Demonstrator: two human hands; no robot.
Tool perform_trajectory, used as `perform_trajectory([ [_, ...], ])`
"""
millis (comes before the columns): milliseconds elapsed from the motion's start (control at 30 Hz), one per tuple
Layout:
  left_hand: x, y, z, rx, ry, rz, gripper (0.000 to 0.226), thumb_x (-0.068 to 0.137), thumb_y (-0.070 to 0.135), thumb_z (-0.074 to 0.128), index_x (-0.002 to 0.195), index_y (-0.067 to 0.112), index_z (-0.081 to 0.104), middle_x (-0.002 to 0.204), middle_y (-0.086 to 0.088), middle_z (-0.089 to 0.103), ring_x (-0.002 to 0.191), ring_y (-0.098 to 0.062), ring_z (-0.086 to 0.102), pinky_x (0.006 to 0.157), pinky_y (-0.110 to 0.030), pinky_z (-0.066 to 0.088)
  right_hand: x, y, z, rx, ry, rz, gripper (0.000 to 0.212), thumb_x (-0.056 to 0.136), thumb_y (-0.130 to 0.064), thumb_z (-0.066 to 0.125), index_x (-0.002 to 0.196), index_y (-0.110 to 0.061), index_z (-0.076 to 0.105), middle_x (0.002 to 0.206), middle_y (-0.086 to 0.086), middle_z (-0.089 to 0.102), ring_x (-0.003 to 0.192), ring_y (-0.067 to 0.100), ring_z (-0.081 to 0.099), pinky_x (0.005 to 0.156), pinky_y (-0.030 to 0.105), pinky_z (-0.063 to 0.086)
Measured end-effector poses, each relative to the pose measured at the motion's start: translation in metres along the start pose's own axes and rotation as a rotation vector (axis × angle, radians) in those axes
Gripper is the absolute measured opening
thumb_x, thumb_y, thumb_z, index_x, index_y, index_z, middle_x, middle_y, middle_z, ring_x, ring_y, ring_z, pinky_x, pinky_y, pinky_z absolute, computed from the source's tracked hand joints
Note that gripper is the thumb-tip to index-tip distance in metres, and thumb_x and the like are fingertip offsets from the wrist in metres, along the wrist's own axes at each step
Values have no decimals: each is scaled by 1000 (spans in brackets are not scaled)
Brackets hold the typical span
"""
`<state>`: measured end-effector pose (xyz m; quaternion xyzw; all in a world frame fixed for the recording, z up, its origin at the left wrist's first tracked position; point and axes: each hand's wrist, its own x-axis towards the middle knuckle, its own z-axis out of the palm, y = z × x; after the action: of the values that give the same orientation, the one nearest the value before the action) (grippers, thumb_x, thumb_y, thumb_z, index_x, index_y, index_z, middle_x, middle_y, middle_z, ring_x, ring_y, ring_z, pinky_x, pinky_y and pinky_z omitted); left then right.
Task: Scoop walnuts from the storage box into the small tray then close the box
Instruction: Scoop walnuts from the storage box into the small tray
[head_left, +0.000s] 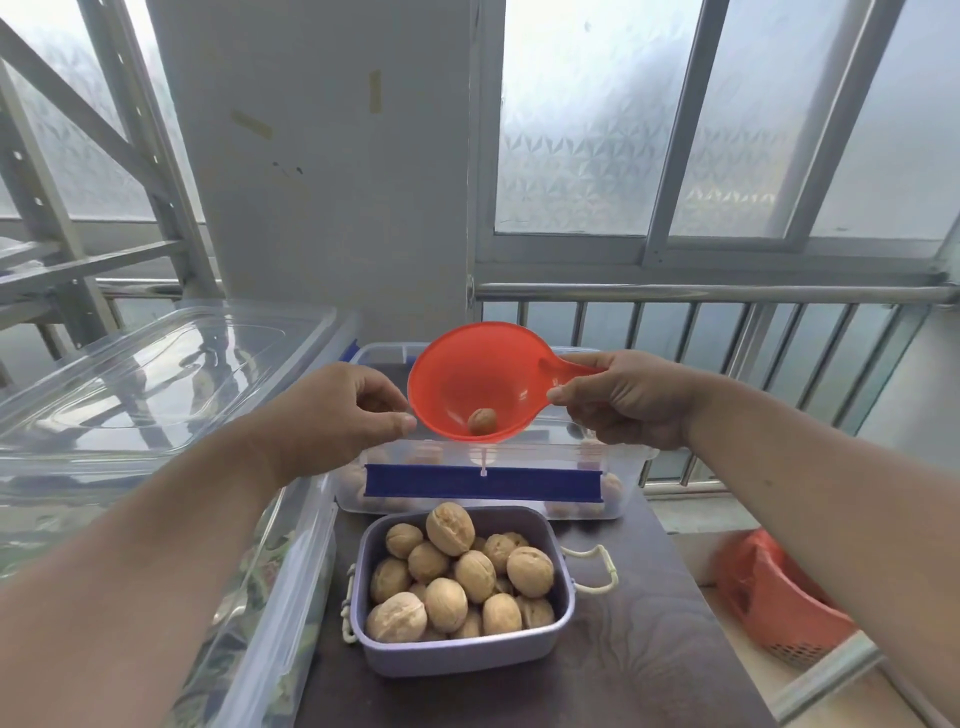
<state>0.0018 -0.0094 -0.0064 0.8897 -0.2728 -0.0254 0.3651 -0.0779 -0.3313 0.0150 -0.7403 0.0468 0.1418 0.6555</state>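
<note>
My right hand grips the handle of a red scoop, held tilted above the clear storage box. A single walnut lies in the scoop's bowl. My left hand is at the scoop's left rim, with thumb and fingertips pinching its edge. The box stands open, its blue latch bar across the near side, and more walnuts show dimly through its wall. In front of it the small purple tray is heaped with several walnuts.
A large clear bin with a clear lid stands at the left, against the dark table. A red mesh basket sits lower right. A metal railing and windows lie behind.
</note>
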Motion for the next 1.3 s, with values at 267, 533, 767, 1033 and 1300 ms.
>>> perform_trajectory([
  [267, -1, 2, -1, -309, 128, 34, 15, 101, 31, 72, 116, 26, 73, 95, -7, 80, 80, -10, 73, 74, -30, 61, -23, -6, 17, 49, -29, -62, 40, 96, -6, 72, 135, -13, 68, 62, -1, 40, 56, 13, 24, 43, 20, 27],
  [533, -6, 2, -5, -368, 105, 93, 25, 99, 27, 75, 124, 29, 72, 106, 2, 78, 88, -19, 75, 71, -40, 65, -55, 8, 43, -91, 74, -231, 63, 85, -4, 81, 135, -38, 67, 73, 7, 47, 57, 17, 31, 52, 32, 24],
  [767, -9, 5, -5, -405, -45, 174, 34, 89, 30, 75, 122, 26, 77, 94, 6, 77, 81, -10, 67, 74, -39, 53, -87, 29, 58, -281, 216, -440, 77, 84, 3, 80, 144, -39, 57, 113, -3, 81, 101, 16, 77, 84, 19, 58],
  [1033, -11, 4, -8, -402, -167, 222, 34, 90, 27, 74, 124, 22, 78, 117, -27, 72, 93, -27, 66, 84, -48, 51, -105, 54, 70, -467, 320, -570, 85, 87, -15, 83, 154, -51, 44, 102, 5, 79, 91, 33, 73, 92, 24, 56],
  [1300, -9, 1, -7, -388, -175, 237, 51, 81, 45, 78, 126, 22, 77, 103, -3, 77, 90, -15, 66, 74, -33, 50, -111, 57, 72, -779, 394, -693, 83, 93, -16, 78, 150, -63, 40, 113, -7, 77, 86, 19, 72, 85, 20, 53],
])
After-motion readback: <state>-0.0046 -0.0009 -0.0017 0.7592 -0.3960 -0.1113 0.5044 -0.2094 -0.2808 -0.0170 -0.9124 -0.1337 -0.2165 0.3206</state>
